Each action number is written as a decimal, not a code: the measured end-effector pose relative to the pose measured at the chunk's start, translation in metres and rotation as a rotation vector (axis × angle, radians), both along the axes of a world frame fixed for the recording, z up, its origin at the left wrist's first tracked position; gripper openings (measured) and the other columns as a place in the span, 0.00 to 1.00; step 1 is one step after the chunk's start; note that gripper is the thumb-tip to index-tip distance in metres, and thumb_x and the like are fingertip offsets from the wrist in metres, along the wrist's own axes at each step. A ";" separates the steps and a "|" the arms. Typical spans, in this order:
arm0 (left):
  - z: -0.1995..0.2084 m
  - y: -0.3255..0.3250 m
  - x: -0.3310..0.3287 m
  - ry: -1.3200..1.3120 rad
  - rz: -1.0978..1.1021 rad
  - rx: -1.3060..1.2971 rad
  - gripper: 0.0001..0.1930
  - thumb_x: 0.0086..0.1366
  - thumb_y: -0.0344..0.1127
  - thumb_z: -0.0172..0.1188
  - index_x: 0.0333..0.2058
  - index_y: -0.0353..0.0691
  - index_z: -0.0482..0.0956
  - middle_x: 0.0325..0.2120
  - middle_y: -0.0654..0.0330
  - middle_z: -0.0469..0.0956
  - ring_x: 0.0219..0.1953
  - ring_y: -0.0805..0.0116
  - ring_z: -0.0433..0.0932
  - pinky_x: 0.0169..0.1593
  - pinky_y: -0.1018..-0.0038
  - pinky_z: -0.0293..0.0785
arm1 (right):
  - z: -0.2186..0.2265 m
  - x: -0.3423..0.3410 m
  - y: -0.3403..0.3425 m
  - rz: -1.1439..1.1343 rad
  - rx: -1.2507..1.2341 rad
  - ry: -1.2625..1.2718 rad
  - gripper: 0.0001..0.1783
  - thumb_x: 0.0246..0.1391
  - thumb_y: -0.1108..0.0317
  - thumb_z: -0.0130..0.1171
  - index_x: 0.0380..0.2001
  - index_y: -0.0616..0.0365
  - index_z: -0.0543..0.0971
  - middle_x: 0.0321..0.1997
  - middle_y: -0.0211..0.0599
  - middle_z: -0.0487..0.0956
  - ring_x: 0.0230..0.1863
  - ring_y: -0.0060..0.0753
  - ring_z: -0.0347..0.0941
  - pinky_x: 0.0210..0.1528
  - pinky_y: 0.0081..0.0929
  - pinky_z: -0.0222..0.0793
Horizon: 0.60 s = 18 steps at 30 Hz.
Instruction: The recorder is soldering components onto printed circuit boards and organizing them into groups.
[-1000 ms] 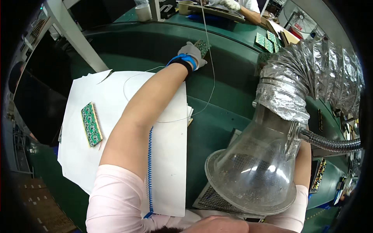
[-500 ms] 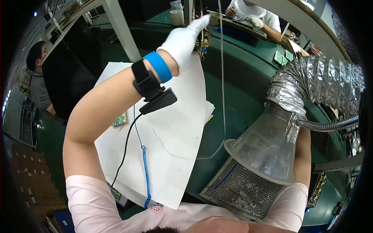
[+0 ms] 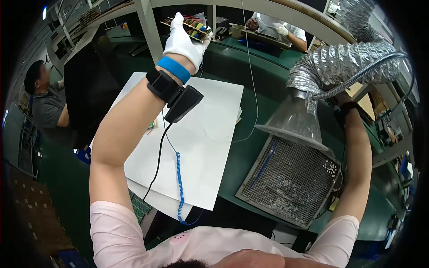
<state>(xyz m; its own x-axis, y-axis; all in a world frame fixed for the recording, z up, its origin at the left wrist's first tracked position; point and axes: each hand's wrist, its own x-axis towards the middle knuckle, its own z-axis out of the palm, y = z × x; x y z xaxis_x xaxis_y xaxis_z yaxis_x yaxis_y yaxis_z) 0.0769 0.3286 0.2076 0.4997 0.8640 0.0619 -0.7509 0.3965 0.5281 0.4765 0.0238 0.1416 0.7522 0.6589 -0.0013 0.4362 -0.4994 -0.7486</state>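
Note:
My left hand [image 3: 185,48], in a white glove, is raised at the far end of the white sheet [image 3: 196,134]. Its thumb and fingers are closed around circuit boards [image 3: 195,29] crowded with coloured parts and red wires. On that wrist are a blue band [image 3: 174,69] and a black strapped device [image 3: 184,102]. A coiled blue cord [image 3: 179,187] lies over the sheet. To the right, my right hand [image 3: 338,98] reaches beyond the clear funnel hood [image 3: 295,118]. The silver duct and hood mostly hide it, so its fingers do not show.
Under the hood sits a mesh-topped tray [image 3: 286,183] strewn with small bits. The silver flexible duct [image 3: 344,64] crosses above the right side. A shelf post [image 3: 149,31] stands near my left hand. One person works across the bench, another sits at the left.
My left hand has moved left, and the circuit boards it holds now show more fully. My right arm stretches farther out past the hood. The whole view has shifted, showing more of the tray.

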 end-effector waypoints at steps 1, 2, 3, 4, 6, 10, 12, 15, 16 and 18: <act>0.004 -0.006 -0.003 0.008 -0.014 0.004 0.28 0.65 0.56 0.64 0.50 0.38 0.71 0.45 0.55 0.75 0.47 0.57 0.76 0.54 0.60 0.77 | -0.006 0.003 -0.014 -0.026 -0.008 -0.019 0.20 0.55 0.63 0.63 0.47 0.65 0.76 0.38 0.38 0.78 0.37 0.31 0.75 0.40 0.32 0.72; 0.008 -0.016 0.000 0.000 -0.053 0.004 0.27 0.65 0.55 0.63 0.50 0.38 0.71 0.45 0.54 0.75 0.47 0.57 0.76 0.55 0.59 0.77 | -0.001 0.012 -0.044 -0.078 -0.021 -0.053 0.20 0.55 0.63 0.63 0.46 0.65 0.77 0.37 0.38 0.79 0.36 0.31 0.75 0.39 0.32 0.72; 0.008 -0.018 -0.013 0.016 -0.042 0.008 0.27 0.65 0.55 0.63 0.50 0.38 0.71 0.45 0.54 0.75 0.47 0.57 0.76 0.55 0.59 0.77 | -0.003 -0.005 -0.041 -0.067 -0.016 -0.038 0.20 0.55 0.63 0.63 0.46 0.65 0.77 0.37 0.38 0.79 0.36 0.31 0.75 0.39 0.32 0.72; 0.007 -0.018 -0.031 0.090 -0.038 0.067 0.27 0.66 0.55 0.63 0.50 0.38 0.71 0.45 0.54 0.75 0.47 0.57 0.76 0.54 0.60 0.78 | 0.009 -0.044 -0.039 -0.083 -0.059 0.031 0.21 0.54 0.64 0.62 0.49 0.65 0.76 0.42 0.39 0.78 0.40 0.32 0.75 0.43 0.31 0.72; 0.011 -0.024 -0.068 0.221 -0.047 0.188 0.26 0.66 0.54 0.62 0.50 0.39 0.71 0.44 0.54 0.75 0.46 0.58 0.77 0.52 0.61 0.79 | 0.040 -0.114 -0.056 -0.132 -0.140 0.150 0.26 0.53 0.67 0.60 0.55 0.67 0.74 0.51 0.42 0.78 0.47 0.33 0.74 0.51 0.29 0.70; 0.013 -0.052 -0.152 0.262 -0.139 0.249 0.26 0.67 0.54 0.62 0.51 0.39 0.71 0.43 0.52 0.75 0.43 0.61 0.78 0.47 0.67 0.81 | 0.058 -0.165 -0.118 -0.107 -0.180 0.037 0.38 0.46 0.67 0.62 0.63 0.70 0.67 0.53 0.44 0.77 0.50 0.32 0.73 0.53 0.27 0.69; 0.006 -0.069 -0.208 0.267 -0.150 0.262 0.27 0.68 0.54 0.60 0.54 0.38 0.70 0.42 0.50 0.76 0.41 0.62 0.79 0.44 0.70 0.82 | 0.061 -0.199 -0.138 -0.089 -0.197 -0.017 0.41 0.44 0.68 0.62 0.64 0.71 0.66 0.54 0.45 0.76 0.51 0.32 0.73 0.53 0.27 0.69; 0.004 -0.099 -0.282 0.261 -0.077 0.252 0.30 0.71 0.54 0.56 0.58 0.35 0.68 0.45 0.48 0.77 0.41 0.63 0.81 0.41 0.72 0.83 | 0.066 -0.233 -0.168 0.001 -0.166 -0.069 0.45 0.41 0.69 0.62 0.66 0.71 0.63 0.56 0.45 0.76 0.53 0.31 0.72 0.56 0.26 0.67; 0.002 -0.101 -0.306 0.268 -0.078 0.306 0.30 0.71 0.54 0.55 0.60 0.35 0.67 0.46 0.48 0.77 0.41 0.63 0.81 0.41 0.71 0.84 | 0.065 -0.244 -0.177 0.079 -0.129 -0.054 0.46 0.41 0.71 0.61 0.67 0.71 0.62 0.56 0.44 0.75 0.54 0.31 0.72 0.58 0.26 0.66; -0.004 -0.091 -0.360 0.275 -0.072 0.349 0.31 0.72 0.54 0.54 0.61 0.35 0.66 0.47 0.47 0.77 0.41 0.63 0.81 0.41 0.71 0.84 | 0.071 -0.270 -0.181 0.174 -0.141 -0.086 0.47 0.41 0.71 0.62 0.68 0.70 0.61 0.58 0.43 0.74 0.57 0.31 0.71 0.60 0.26 0.64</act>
